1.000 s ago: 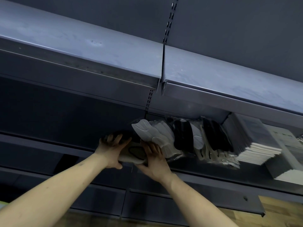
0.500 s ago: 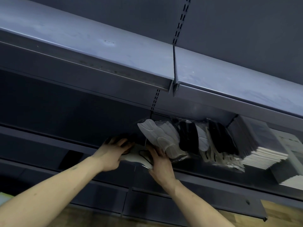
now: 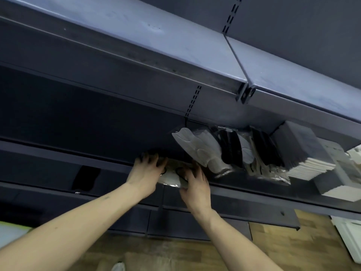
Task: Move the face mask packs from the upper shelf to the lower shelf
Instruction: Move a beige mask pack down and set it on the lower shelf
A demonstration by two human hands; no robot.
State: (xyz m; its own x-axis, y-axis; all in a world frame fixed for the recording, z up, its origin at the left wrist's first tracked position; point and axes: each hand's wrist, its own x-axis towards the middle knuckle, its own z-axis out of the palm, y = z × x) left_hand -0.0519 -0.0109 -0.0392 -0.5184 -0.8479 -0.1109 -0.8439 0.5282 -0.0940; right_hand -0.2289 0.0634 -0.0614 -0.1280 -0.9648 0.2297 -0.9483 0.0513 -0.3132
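A pale face mask pack [image 3: 170, 178] in clear wrap with black ear loops lies flat at the front edge of the dark shelf [image 3: 244, 194]. My left hand [image 3: 145, 173] grips its left end, fingers curled over the top. My right hand [image 3: 195, 182] holds its right end. Just to the right, a row of white and black face mask packs [image 3: 224, 153] stands leaning on the same shelf. One black mask pack [image 3: 86, 178] lies on the shelf below [image 3: 48, 189], to the left of my hands.
Stacks of white-edged flat boxes [image 3: 304, 159] fill the shelf right of the mask row. A bare grey shelf [image 3: 156, 45] runs above. Below are dark drawer fronts [image 3: 175, 223], a wooden floor [image 3: 283, 247] and a white object [image 3: 349, 235] at far right.
Both hands and the pale pack have drawn slightly forward and down from the standing row, to the shelf's front edge. The view has shifted left, showing the black pack below.
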